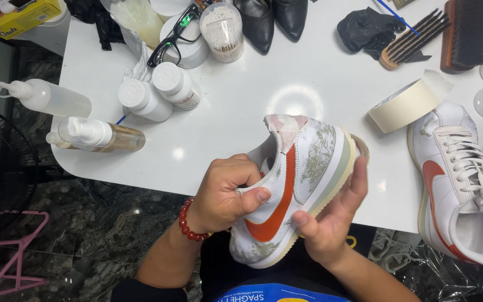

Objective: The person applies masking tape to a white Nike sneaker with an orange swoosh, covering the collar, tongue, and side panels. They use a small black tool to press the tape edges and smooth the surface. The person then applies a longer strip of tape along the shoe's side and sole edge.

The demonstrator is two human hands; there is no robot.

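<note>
Over the counter's (308,78) near edge, the left hand (227,193) gripped the stained white sneaker (294,190) by its collar while the right hand (331,223) cupped its sole; greenish blotches remained, so cleaning looked barely begun, and its mate (457,179) lay by the right edge.

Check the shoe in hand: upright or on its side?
On its side: the shoe's orange-striped flank faces up, sole edge against the right hand.

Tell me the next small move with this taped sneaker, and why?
Probably press the loose tape at the heel flat. It stands lifted off the sneaker, while the left hand grips the collar and the right hand supports the sole, so the shoe is steady.
</note>
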